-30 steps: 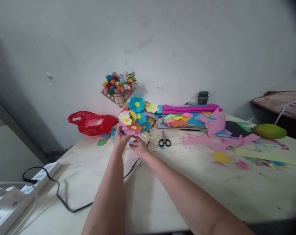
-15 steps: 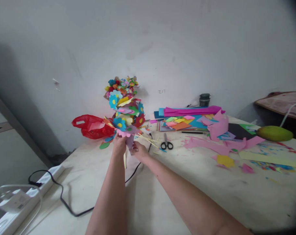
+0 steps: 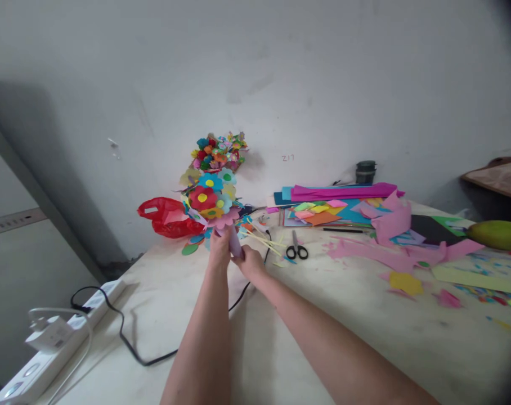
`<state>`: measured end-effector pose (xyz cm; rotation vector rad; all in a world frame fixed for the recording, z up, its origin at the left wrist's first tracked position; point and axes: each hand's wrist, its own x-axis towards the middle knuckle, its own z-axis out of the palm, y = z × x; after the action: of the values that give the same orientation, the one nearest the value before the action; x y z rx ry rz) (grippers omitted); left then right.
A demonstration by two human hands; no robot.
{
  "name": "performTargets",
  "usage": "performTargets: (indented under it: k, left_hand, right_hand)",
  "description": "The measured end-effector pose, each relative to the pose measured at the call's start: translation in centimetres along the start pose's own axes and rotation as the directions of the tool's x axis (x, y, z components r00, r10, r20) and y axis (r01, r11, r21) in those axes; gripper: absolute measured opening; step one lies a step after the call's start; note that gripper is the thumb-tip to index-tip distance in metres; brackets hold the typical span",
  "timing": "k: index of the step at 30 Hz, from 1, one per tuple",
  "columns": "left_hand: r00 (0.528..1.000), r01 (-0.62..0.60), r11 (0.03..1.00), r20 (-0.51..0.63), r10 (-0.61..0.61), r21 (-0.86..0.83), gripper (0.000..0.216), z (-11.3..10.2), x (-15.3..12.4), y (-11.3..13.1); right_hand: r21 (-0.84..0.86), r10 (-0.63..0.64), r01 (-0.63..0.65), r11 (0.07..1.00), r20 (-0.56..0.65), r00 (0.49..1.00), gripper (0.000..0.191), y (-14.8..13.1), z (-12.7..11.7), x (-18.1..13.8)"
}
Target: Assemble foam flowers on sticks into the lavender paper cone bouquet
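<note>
A bunch of paper flowers [image 3: 211, 197] in blue, red, yellow and pink stands upright above the table. My left hand [image 3: 219, 250] is closed round its stems just under the blooms. My right hand [image 3: 250, 262] is closed on the lower part of the stems, where a strip of purple paper [image 3: 235, 243] runs between the two hands. A second paper-flower arrangement [image 3: 219, 152] leans against the wall behind.
A red plastic bag [image 3: 166, 216] lies at the left, black scissors [image 3: 296, 250] to the right of my hands. Coloured paper sheets [image 3: 335, 197] and pink scraps [image 3: 390, 230] cover the far right. A black cable [image 3: 129, 349] runs to a white power strip [image 3: 48, 349]. A green fruit [image 3: 498, 234] lies at the right edge.
The bunch has turned in my hands, showing different flowers. My right hand has come up closer to the left, against the stems and the purple strip. The view has shifted slightly.
</note>
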<state>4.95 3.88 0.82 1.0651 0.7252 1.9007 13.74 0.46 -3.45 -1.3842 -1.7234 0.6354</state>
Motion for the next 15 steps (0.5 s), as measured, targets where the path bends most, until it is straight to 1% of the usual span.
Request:
performTargets:
  k: [6,9,11,13,15]
  left_hand:
    - [0.999,0.054,0.999,0.003,-0.054,-0.01,0.056,-0.45,0.27,-0.26]
    - [0.994,0.105,0.993,0.031,-0.104,-0.049,0.06,-0.7,0.3,-0.15]
    - [0.987,0.153,0.986,0.056,-0.15,-0.059,0.063,-0.65,0.14,0.01]
    - [0.979,0.192,0.981,0.076,-0.19,-0.023,0.066,-0.38,-0.14,0.17]
    - [0.975,0.203,0.978,0.076,-0.207,0.048,0.064,0.03,-0.46,0.29]
  right_hand:
    - [-0.033,0.012,-0.011,0.999,0.021,1.0,0.029,-0.24,-0.34,-0.32]
    - [-0.003,0.014,-0.013,1.0,0.067,0.998,0.031,-0.26,-0.44,-0.38]
    - [0.02,0.019,-0.021,1.0,0.075,0.997,0.03,-0.3,-0.49,-0.45]
    - [0.001,0.028,-0.028,1.0,0.045,0.999,0.029,-0.39,-0.53,-0.51]
    - [-0.045,0.044,-0.045,0.998,-0.014,0.999,0.029,-0.47,-0.55,-0.53]
